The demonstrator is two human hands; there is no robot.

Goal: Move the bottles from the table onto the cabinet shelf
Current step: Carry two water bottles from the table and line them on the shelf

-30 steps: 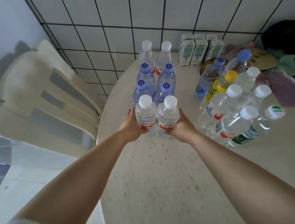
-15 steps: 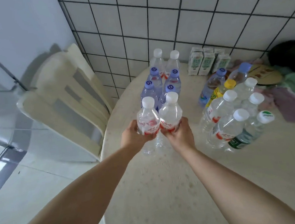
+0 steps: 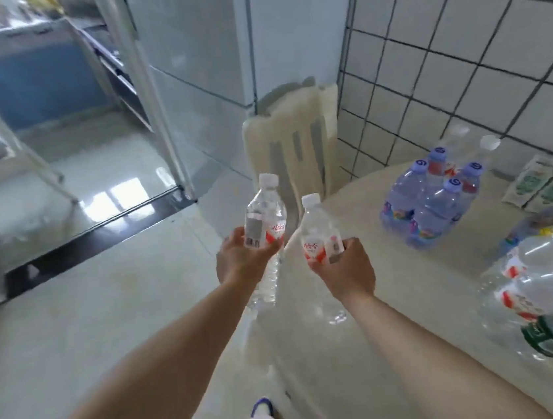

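Over glossy tile, hands grip ribbed clear bottles [image 3: 264, 217].

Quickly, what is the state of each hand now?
Left hand: grips a clear water bottle.
Right hand: grips a second clear water bottle.

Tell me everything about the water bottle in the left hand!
The clear plastic water bottle with a white screw cap looks full of clear water. Around its middle runs a red and white label with a grey barcode patch facing the camera. Its lower body is ribbed. It leans a little, cap up and slightly right. The left hand grips it round the label, fingers curled about it, holding it in the air over the pale floor beside the table edge. Nothing else touches it.
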